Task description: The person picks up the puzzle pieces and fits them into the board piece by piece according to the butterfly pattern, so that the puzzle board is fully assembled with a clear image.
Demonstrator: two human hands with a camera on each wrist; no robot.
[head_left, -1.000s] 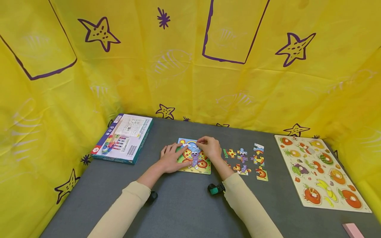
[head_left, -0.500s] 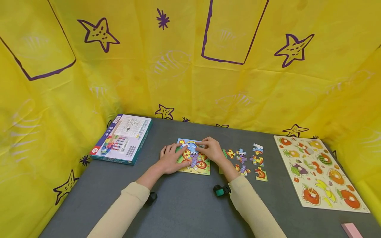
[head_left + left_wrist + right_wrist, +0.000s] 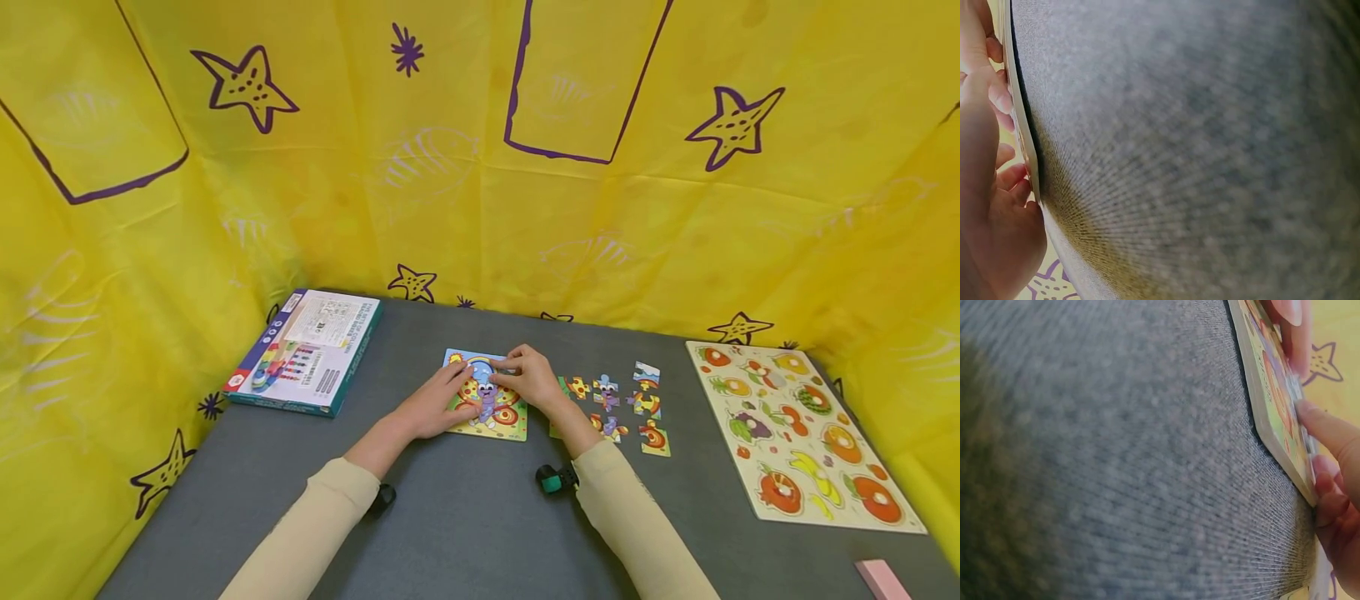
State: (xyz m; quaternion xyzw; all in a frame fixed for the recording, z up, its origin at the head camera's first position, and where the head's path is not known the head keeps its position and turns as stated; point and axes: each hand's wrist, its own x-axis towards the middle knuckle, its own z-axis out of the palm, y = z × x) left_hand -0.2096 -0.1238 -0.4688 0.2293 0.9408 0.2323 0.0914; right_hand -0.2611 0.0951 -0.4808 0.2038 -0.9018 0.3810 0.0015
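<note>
left hand (image 3: pixel 426 408) has just drawn spread fingers together, fairly straight, touching puzzle (image 3: pixel 513 432), flat on table (image 3: pixel 465 517). right hand (image 3: pixel 534 379) bends over puzzle's upper right; can't tell if pinching. loose pieces (image 3: pixel 655 438) unmoved; work seems centred on puzzle.

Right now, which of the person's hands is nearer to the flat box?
Left. The left hand, on the left side of the butterfly puzzle, lies right of the flat box; the right hand is farther right.
</note>
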